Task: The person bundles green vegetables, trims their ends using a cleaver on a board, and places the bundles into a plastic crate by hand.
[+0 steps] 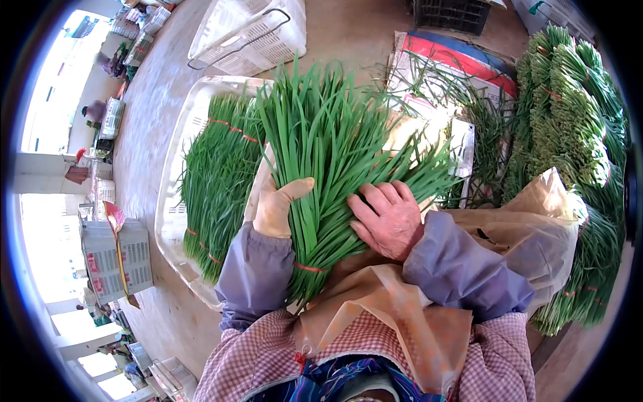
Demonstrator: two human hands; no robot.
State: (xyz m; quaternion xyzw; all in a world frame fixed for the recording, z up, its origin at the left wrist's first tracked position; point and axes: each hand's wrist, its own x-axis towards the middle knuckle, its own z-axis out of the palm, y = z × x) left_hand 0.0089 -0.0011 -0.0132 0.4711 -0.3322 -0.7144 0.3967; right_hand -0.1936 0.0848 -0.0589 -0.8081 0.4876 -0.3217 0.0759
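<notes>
The large bunch of long, flat green leaves [328, 154] is in front of the person's body, between the two hands, and its lower end is near the translucent brown plastic apron [395, 301]. A thin red band [309, 269] goes around this lower part. The left hand [280, 206], which wears a pale yellowish glove, is clamped on the left side of the bunch; its thumb lies over the leaves, and its other fingers are hidden. The bare right hand [387, 220] rests on the right side with fingers bent and close together; whether they grip, I cannot tell. Beside the left hand stands a white plastic crate [166, 201] with green tied bundles [221, 181] inside.
</notes>
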